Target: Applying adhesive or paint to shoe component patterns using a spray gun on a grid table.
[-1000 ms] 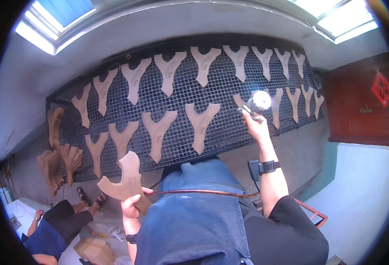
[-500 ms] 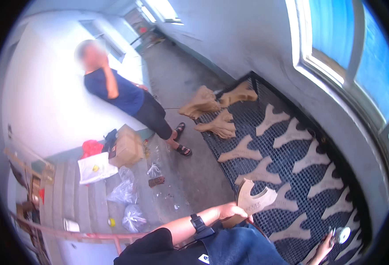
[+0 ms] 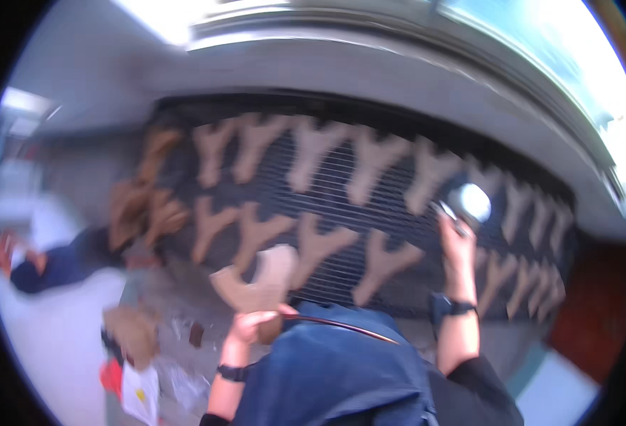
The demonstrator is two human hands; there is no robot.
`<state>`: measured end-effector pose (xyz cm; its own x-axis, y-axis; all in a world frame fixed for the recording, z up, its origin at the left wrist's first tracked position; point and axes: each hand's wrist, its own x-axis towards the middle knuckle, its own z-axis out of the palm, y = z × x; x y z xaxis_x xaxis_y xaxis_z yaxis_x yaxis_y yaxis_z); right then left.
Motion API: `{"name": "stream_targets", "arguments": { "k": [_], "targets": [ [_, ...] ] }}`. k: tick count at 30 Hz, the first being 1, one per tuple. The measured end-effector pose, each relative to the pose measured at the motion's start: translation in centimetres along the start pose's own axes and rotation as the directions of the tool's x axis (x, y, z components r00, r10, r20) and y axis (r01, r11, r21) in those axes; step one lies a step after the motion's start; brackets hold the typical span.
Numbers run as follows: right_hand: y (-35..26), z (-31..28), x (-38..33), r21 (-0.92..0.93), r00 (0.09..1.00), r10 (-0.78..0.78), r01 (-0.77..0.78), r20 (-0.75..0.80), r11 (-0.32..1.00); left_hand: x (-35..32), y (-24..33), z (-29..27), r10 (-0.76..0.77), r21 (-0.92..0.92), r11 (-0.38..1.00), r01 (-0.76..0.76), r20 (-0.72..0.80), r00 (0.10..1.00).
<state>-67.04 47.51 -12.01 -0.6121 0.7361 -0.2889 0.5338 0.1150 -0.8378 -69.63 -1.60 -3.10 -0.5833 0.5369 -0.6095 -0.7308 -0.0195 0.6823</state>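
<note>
Grey concrete wall and floor frame a dark wire-mesh rack [image 3: 398, 206], which carries two rows of pale wooden Y-shaped pieces [image 3: 313, 245] laid flat with narrow gaps between them. The picture is smeared by motion, so fine detail is lost.

Just below the rack's near edge, the left hand [image 3: 252, 326] is closed around the stem of one more Y-shaped wooden blank [image 3: 260, 277], holding it upright and off the mesh. Over the rack's right part, the right hand [image 3: 456, 245] grips a small tool with a shiny round head [image 3: 473, 201], raised just above the pieces there; what kind of tool it is cannot be told.

To do this well, the held blank is best kept clamped firmly by its stem, fork clear of the fingers, so that the tool can meet it squarely. The tool hand does better lifting over the laid-out pieces than brushing them out of line.

Left of the rack, a heap of similar wood pieces [image 3: 142, 206] lies beside another person [image 3: 50, 263] low on the floor.
</note>
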Motion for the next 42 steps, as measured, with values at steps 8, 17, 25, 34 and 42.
{"name": "stream_targets", "arguments": {
  "k": [8, 17, 25, 34, 42],
  "targets": [
    [-3.6, -3.4, 4.2, -0.151, 0.978, -0.113, 0.087, -0.177, 0.985, 3.2, 2.4, 3.7, 0.033, 0.018, 0.999, -0.030, -0.184, 0.982],
    [-7.2, -2.0, 10.9, -0.240, 0.983, -0.166, 0.143, -0.077, 0.960, 4.1, 3.2, 4.7, -0.076, 0.019, 0.996, 0.083, -0.231, 0.970],
    [-4.1, -2.4, 11.1, -0.344, 0.998, -0.043, 0.052, 0.034, 0.938, 4.1, 3.2, 5.3, -0.068, 0.043, 0.996, 0.081, -0.248, 0.966],
    [-5.9, -2.3, 14.8, -0.238, 0.975, -0.180, 0.146, -0.130, 0.960, 3.6, 2.8, 5.3, -0.056, 0.064, 0.995, 0.075, -0.254, 0.966],
    [-7.7, 1.4, 14.6, -0.290, 0.984, -0.111, 0.147, 0.137, 0.946, 2.4, 1.8, 5.1, -0.014, 0.024, 0.999, 0.022, -0.288, 0.958]
  ]
}}
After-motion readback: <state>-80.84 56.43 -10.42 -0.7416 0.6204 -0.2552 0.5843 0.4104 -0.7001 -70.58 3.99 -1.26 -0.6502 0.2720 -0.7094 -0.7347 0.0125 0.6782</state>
